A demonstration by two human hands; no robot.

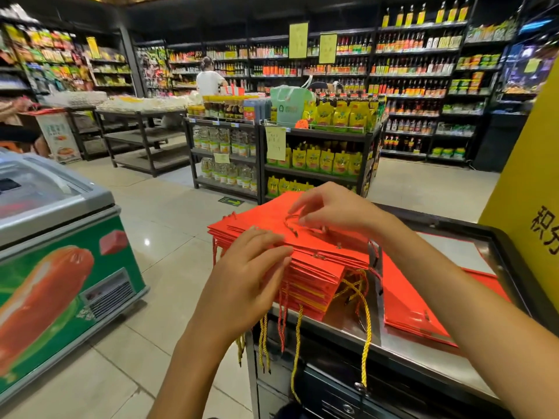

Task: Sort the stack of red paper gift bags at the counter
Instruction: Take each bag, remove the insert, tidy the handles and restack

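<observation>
**Operator:** State the position of the work item.

**Technician:** The thick stack of flat red paper gift bags (302, 267) lies on the steel-topped checkout counter (348, 325), at the 12 o'clock position ahead of the person, and overhangs the counter's left edge. A second, thinner layer of flat red bags (423, 309) lies at 2 o'clock, just beside the stack.

**Operator:** Hand status?

**Technician:** The left hand (251, 267) rests on the near left corner of the stack, fingers extended and pressing flat. The right hand (329, 207) hovers over the top bag, with fingertips pinching a thin cord handle (292, 220).

**Operator:** Handling properties?

**Technician:** Judged as follows: each bag is light and moderately stiff, but creases readily. The faces are likely smooth, so the stack may shear sideways. Take hold at the folded top edge, not by the cord alone. The yellow and red twisted cords (363, 300) hang loose at 6 o'clock and may snag.

**Operator:** Obstructions?

**Technician:** A grey upright metal bracket (375, 285) stands between the two piles. A yellow pillar (526, 189) stands at 3 o'clock. A green chest freezer (60, 267) stands at 9 o'clock, well apart.
</observation>
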